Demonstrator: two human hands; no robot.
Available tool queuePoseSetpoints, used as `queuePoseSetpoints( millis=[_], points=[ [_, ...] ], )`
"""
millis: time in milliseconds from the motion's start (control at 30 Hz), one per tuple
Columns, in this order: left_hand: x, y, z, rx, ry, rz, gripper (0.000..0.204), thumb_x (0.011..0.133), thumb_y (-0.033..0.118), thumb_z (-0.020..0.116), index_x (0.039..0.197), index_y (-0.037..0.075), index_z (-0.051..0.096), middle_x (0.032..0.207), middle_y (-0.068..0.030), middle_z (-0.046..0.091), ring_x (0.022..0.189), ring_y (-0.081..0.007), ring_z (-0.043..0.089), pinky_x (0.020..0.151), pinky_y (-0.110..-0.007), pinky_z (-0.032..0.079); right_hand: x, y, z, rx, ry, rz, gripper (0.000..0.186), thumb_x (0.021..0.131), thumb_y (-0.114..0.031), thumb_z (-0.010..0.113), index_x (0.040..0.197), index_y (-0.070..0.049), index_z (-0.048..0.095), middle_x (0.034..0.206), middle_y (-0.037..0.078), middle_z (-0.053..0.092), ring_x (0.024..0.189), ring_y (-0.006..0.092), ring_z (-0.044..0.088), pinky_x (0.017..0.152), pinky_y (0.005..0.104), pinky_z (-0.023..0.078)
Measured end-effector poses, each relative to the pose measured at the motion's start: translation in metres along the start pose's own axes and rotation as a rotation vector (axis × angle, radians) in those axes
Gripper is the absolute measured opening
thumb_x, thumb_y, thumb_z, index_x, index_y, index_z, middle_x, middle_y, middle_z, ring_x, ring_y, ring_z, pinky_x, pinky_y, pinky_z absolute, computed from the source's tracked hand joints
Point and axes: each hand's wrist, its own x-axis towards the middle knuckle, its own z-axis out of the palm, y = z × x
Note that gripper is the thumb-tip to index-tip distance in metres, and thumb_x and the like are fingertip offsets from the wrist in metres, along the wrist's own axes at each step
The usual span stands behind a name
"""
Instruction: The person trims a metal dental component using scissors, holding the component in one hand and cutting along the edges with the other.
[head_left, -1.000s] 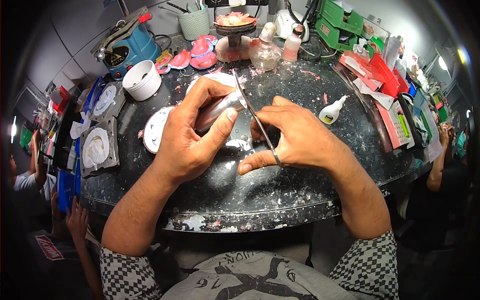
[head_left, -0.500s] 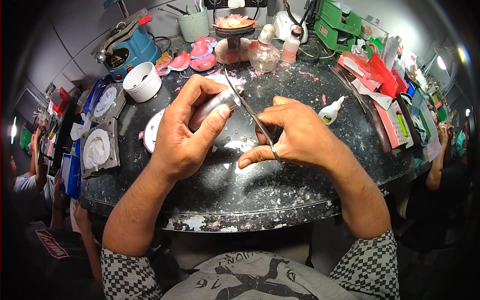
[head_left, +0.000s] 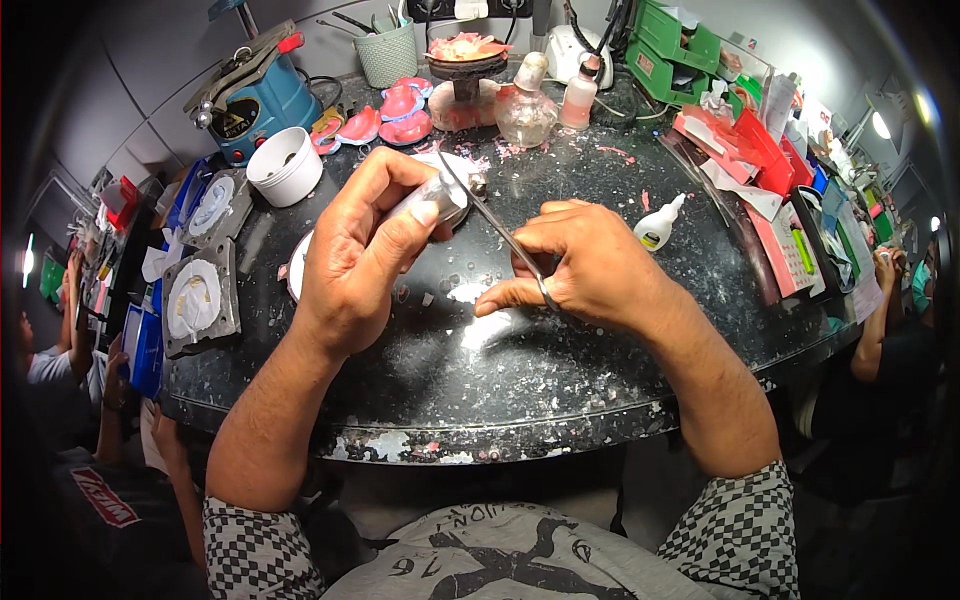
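Note:
My left hand (head_left: 350, 260) is closed around a silvery, shiny tube (head_left: 425, 195), its thumb pressed along the side. A pair of slim metal scissors (head_left: 497, 228) is in my right hand (head_left: 590, 255), with a handle loop around the thumb. The long blade slants up and left, passing close beside the tube's upper end; I cannot tell if they touch. Behind my left hand, a white round piece (head_left: 458, 163) lies partly hidden on the black worktop (head_left: 450, 380). Another white round piece with a pink edge (head_left: 297, 268) sits half covered by that hand's wrist.
Grey moulds with white plaster (head_left: 195, 300) and a white tub (head_left: 284, 165) stand left. At the back are pink-and-blue moulded pieces (head_left: 405, 127), a glass burner (head_left: 527, 115) and a pink bottle (head_left: 580, 95). A white dropper bottle (head_left: 658, 228) lies right. People work at both sides.
My left hand has shifted slightly left and turned the tube a little. The scissor blade has tilted slightly leftward, while my right hand stays nearly in place.

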Motion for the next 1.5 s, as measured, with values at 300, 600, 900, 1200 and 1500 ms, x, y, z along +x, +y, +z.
queuePoseSetpoints(
  millis=[300, 600, 900, 1200, 1500],
  points=[
    [0.003, -0.003, -0.011, 0.001, -0.065, -0.034, 0.03, 0.095, 0.029, 0.056, 0.107, 0.002, 0.057, 0.087, -0.0049, 0.064, 0.071, -0.0043, 0.051, 0.059, -0.018, 0.036, 0.001, -0.01, -0.004, -0.001, -0.156, 0.178, 0.09, 0.059, -0.089, 0.069, 0.088, -0.004, 0.069, 0.091, 0.01, 0.067, 0.098, 0.0287, 0.06, 0.086, 0.0414, 0.052],
    [0.001, 0.0, -0.002, 0.032, -0.077, -0.027, 0.026, 0.095, 0.027, 0.057, 0.107, 0.004, 0.056, 0.09, -0.0045, 0.064, 0.076, -0.0046, 0.052, 0.061, -0.019, 0.035, -0.001, -0.008, -0.001, -0.046, -0.154, 0.108, 0.094, 0.058, -0.091, 0.068, 0.093, -0.004, 0.069, 0.092, 0.01, 0.068, 0.097, 0.0291, 0.06, 0.086, 0.0429, 0.053],
    [0.0, -0.001, 0.002, 0.02, -0.127, -0.057, 0.027, 0.095, 0.028, 0.056, 0.107, 0.004, 0.056, 0.086, -0.0048, 0.063, 0.072, -0.005, 0.048, 0.061, -0.02, 0.035, -0.003, -0.01, -0.002, -0.063, -0.15, 0.104, 0.09, 0.058, -0.089, 0.07, 0.088, -0.005, 0.07, 0.087, 0.008, 0.068, 0.094, 0.0286, 0.06, 0.082, 0.0419, 0.053],
    [0.002, -0.004, -0.011, 0.046, -0.1, -0.068, 0.037, 0.099, 0.038, 0.046, 0.103, 0.004, 0.058, 0.079, -0.0044, 0.062, 0.065, -0.006, 0.048, 0.058, -0.02, 0.035, -0.001, -0.007, 0.001, -0.036, -0.063, 0.031, 0.074, 0.067, -0.079, 0.073, 0.071, -0.006, 0.067, 0.069, 0.008, 0.062, 0.076, 0.0283, 0.062, 0.07, 0.0415, 0.052],
    [0.008, -0.001, -0.016, -0.07, -0.105, -0.204, 0.033, 0.101, 0.035, 0.049, 0.107, 0.004, 0.057, 0.081, -0.0018, 0.059, 0.065, -0.0046, 0.048, 0.056, -0.021, 0.035, -0.002, -0.01, 0.004, -0.031, -0.033, 0.082, 0.073, 0.07, -0.078, 0.072, 0.073, -0.005, 0.068, 0.074, 0.011, 0.066, 0.077, 0.0338, 0.068, 0.07, 0.0428, 0.054]
  ],
)
